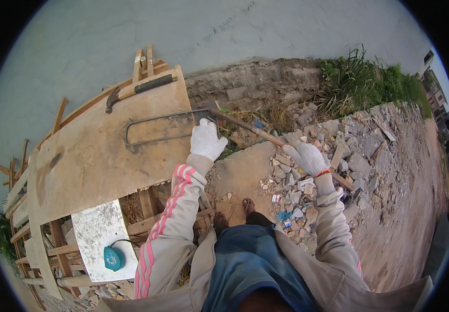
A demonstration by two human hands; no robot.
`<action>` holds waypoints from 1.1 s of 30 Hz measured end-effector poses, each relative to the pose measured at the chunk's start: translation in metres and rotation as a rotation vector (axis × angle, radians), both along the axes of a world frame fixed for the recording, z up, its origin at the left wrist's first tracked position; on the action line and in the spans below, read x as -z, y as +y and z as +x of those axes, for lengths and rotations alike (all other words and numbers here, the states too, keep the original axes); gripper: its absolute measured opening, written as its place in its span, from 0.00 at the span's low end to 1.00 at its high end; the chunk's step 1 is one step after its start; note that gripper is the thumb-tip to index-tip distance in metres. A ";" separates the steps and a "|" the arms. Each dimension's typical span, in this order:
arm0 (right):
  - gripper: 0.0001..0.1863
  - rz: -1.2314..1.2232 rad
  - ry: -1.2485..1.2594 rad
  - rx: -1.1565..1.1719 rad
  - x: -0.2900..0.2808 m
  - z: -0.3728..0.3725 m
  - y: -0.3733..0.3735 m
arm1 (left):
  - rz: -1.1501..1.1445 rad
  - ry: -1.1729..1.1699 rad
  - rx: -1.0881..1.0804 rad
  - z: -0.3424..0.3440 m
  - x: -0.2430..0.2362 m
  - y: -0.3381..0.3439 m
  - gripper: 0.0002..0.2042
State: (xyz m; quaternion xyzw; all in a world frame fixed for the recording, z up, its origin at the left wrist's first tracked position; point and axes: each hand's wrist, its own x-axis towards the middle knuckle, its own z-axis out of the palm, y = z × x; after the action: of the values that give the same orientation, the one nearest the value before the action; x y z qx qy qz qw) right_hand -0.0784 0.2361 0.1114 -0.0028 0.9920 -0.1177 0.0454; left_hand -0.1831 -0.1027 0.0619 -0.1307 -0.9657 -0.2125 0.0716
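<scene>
My left hand (207,140), in a white knitted glove, is closed around the handle end of a hacksaw (154,140). The saw's long dark frame reaches left over the edge of a worn plywood sheet (94,151). My right hand (308,158), gloved too, grips a narrow wooden stick (255,130). This stick slants from beside the saw's handle end down to the right, past my right hand. A claw hammer (140,89) with a dark grip lies at the far edge of the plywood.
A teal tape measure (114,258) rests on a white board (97,229) at the lower left. Wooden slats (60,247) show under the plywood. Broken rubble (357,161) covers ground at right. A grey wall (287,31) and green plants (354,80) stand beyond.
</scene>
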 end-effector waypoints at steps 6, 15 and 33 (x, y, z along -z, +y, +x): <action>0.35 -0.003 0.006 0.070 0.002 0.019 -0.018 | 0.050 0.026 0.060 -0.007 0.008 -0.010 0.22; 0.35 0.000 0.069 0.056 -0.001 0.021 -0.021 | 0.063 0.056 0.063 -0.006 0.012 -0.012 0.21; 0.22 -0.143 -0.123 0.091 0.009 -0.017 0.007 | 0.090 0.270 0.146 0.010 0.004 -0.031 0.11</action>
State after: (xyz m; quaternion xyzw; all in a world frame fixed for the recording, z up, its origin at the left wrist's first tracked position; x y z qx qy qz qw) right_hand -0.0949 0.2429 0.1023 0.0460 0.9755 -0.1901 0.1004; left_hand -0.1735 -0.1337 0.0578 -0.2248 -0.9247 -0.2408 0.1907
